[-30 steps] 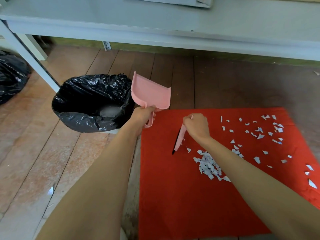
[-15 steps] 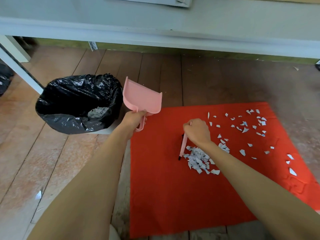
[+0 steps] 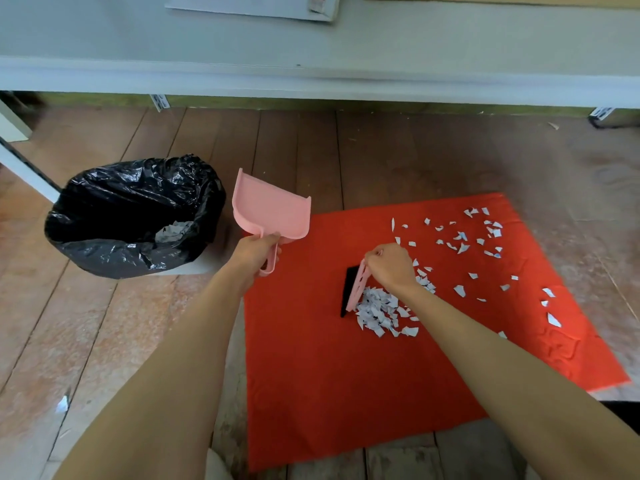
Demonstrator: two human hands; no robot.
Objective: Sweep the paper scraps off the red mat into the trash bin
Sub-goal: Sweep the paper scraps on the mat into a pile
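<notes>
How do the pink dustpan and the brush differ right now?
The dustpan is lifted and tilted beside the trash bin, held by the left hand. The brush is down on the red mat, held by the right hand.
The dustpan is a broad, all-pink scoop. The brush is narrow with black bristles.
The dustpan shows no scraps inside. The brush sits against the scrap pile.
Both look like pink plastic.

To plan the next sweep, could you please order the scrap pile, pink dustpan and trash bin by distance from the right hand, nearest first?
From the right hand:
1. Scrap pile, just below it.
2. Pink dustpan, to its left.
3. Trash bin, far left.
</notes>
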